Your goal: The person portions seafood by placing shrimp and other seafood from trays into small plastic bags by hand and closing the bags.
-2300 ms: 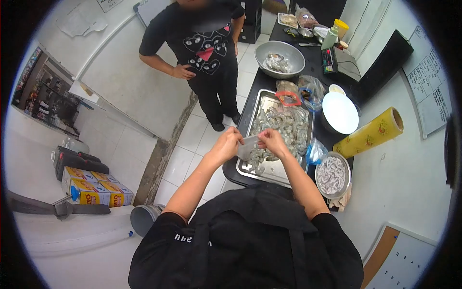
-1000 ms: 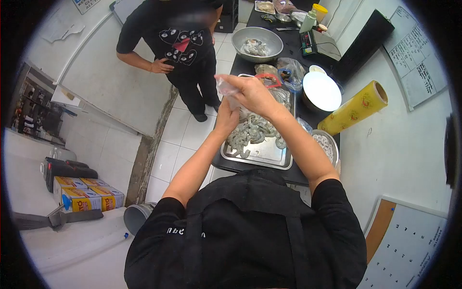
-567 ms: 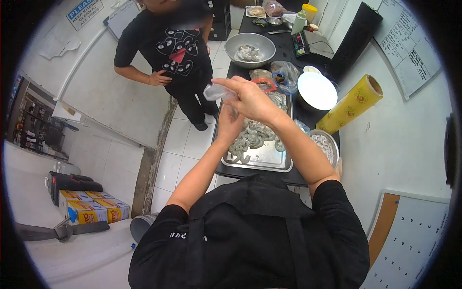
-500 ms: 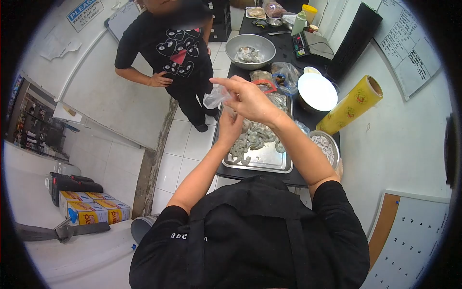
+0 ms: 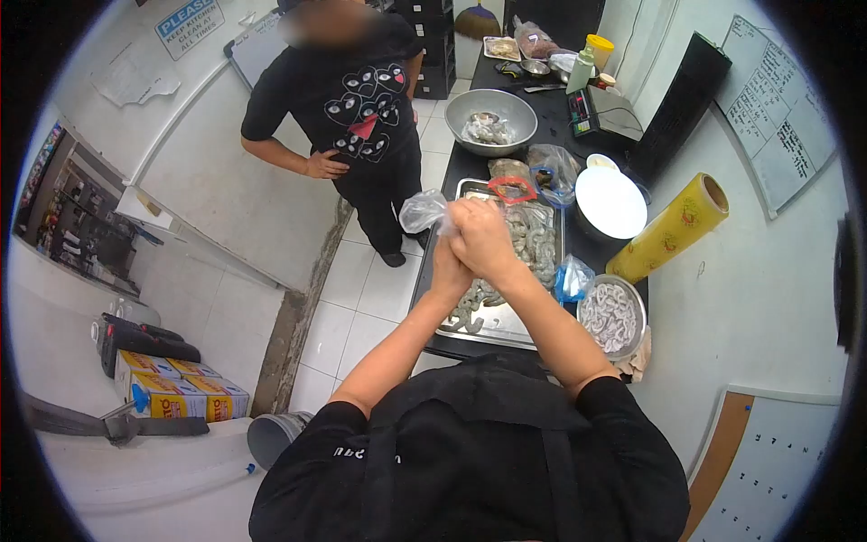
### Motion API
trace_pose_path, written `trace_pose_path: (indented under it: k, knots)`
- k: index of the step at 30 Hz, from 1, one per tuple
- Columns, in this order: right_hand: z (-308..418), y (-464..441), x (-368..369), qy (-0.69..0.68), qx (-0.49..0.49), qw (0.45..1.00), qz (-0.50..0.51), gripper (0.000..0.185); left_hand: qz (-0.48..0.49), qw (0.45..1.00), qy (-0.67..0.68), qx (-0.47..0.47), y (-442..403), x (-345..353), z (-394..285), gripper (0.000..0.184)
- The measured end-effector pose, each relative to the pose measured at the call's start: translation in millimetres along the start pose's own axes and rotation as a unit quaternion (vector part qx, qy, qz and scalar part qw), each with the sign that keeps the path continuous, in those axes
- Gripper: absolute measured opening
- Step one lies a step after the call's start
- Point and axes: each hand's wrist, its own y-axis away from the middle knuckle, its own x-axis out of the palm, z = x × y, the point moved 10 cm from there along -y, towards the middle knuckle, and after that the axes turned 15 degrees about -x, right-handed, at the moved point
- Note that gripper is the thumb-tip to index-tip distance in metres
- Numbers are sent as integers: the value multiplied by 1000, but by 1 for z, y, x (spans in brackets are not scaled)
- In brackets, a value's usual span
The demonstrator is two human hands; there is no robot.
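Note:
A crumpled clear plastic bag [image 5: 422, 212] sticks out to the left from between my hands, above the tray's left edge. My right hand [image 5: 483, 237] is closed in a fist at the bag's gathered part. Just below it, my left hand [image 5: 448, 271] is closed too, pressed against the right, with its fingers partly hidden. Under both hands lies a metal tray [image 5: 508, 332] with rows of raw grey shrimp [image 5: 533, 237] spread over it. My hands and forearms cover part of the shrimp.
A bowl of pale, peeled-looking pieces [image 5: 611, 316] stands right of the tray, near a white round lid [image 5: 611, 204] and a yellow film roll [image 5: 673, 226]. Farther back are a large metal bowl [image 5: 461, 113] and a scale [image 5: 605, 113]. A person [image 5: 343, 99] stands at the left.
My right hand's extended fingers have closed, and it has come down against my left hand. The bag's loose end now puffs out to the left. The view has shifted slightly.

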Motion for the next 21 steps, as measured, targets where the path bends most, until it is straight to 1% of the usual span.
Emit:
trace_pose_path:
  k: [2,3,4,5,6,7,8,9,10,11,12,13,14,15,17,18,19,20,21]
  knots:
    - [-3,-2,1,-29,6,999,19,20,-13,1000,1,11,1,-7,-8,42]
    - [-2,-1,2,-29,7,999,19,20,-26,999,5,19,2,-13,-17,41]
    - [-6,2,-2,-89,38,995,-20,21,-25,1000,6,18,1,-16,-24,41]
    - [-10,6,-3,-149,69,985,-57,24,-13,1000,25,-9,0,-18,-24,40]
    - [-8,5,-4,-151,70,985,-54,24,-1,998,44,-38,-1,-17,-20,40]
    - [-8,5,-11,-190,85,973,-102,27,-4,998,44,-40,-1,-15,-15,40]
    - [-9,4,-19,-229,100,956,-152,31,5,999,29,-15,-1,-9,-12,39]
    - [-5,1,-24,-231,99,956,-151,31,15,1000,14,11,0,-5,-12,38]
    - [-5,0,-32,-263,110,943,-170,33,14,999,24,40,1,-8,-25,36]
    - [-3,-1,-43,-293,121,930,-188,35,13,999,23,41,0,-7,-18,36]
    - [11,-6,-70,-230,88,945,-215,39,34,999,3,5,-2,0,-1,35]
    - [16,-7,-76,-230,88,945,-215,39,55,998,-20,-30,-4,6,12,34]
    - [61,-14,-93,-116,-111,965,-206,42,84,994,-37,-55,-4,11,24,34]
    - [107,-8,-96,4,-305,933,-189,46,119,989,-55,-75,-4,12,24,33]
    - [137,-12,-61,-9,-397,918,-17,51,168,979,-82,-79,1,9,17,33]
    - [119,-14,-40,34,-366,930,10,54,186,975,-89,-78,3,8,12,32]
    - [108,-11,-39,36,-366,930,8,54,197,972,-98,-76,6,5,10,32]
    - [76,-8,-18,82,-287,944,144,50,191,975,-102,-56,9,0,5,32]
    - [42,6,1,125,-202,931,276,47,177,979,-101,-30,11,-7,1,31]
